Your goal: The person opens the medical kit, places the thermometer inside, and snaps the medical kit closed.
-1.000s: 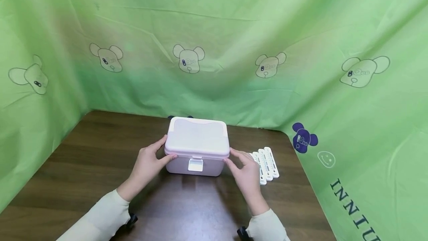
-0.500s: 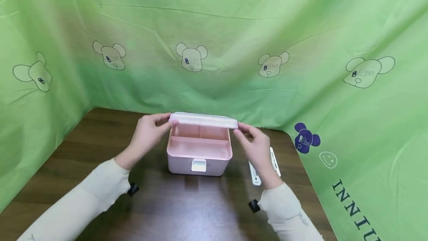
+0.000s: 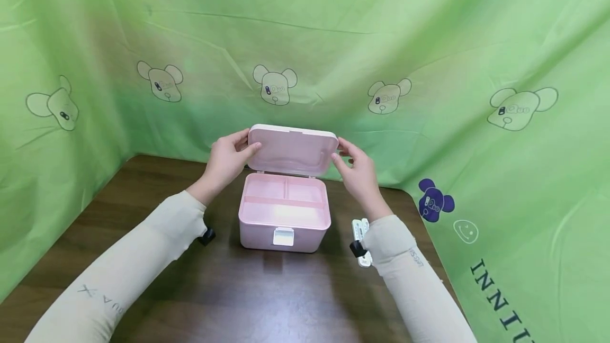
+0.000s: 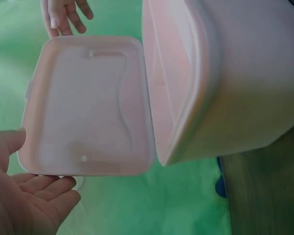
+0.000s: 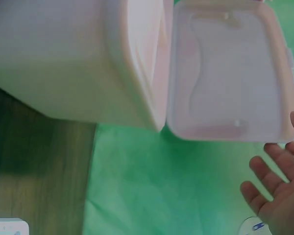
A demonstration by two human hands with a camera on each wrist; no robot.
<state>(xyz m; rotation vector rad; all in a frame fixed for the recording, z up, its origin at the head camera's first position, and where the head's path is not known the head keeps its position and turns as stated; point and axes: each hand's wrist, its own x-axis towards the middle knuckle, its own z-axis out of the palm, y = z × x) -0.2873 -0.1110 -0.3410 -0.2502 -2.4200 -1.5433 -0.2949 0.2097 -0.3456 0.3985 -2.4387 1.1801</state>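
A pale pink storage box (image 3: 254,236) stands on the wooden table with its hinged lid (image 3: 293,150) raised upright behind it. Inside show a long front compartment and two smaller back ones, divided by low walls. My left hand (image 3: 229,160) holds the lid at its upper left corner, thumb on the inner face and fingers along the outer side. At the opposite upper corner, my right hand (image 3: 358,171) pinches the lid between thumb and forefinger, the other fingers spread loosely in the right wrist view. A white latch (image 3: 283,236) sits on the box's front.
Flat white strips with printed marks (image 3: 356,229) lie right of the box, partly hidden by my right sleeve (image 3: 393,240). A green cloth (image 3: 324,30) printed with bear heads hangs behind and at both sides of the wooden table (image 3: 229,300).
The lid was closed a second ago. Both hands have swung it up and back to upright, baring the pink compartments. My right sleeve now covers part of the white strips.
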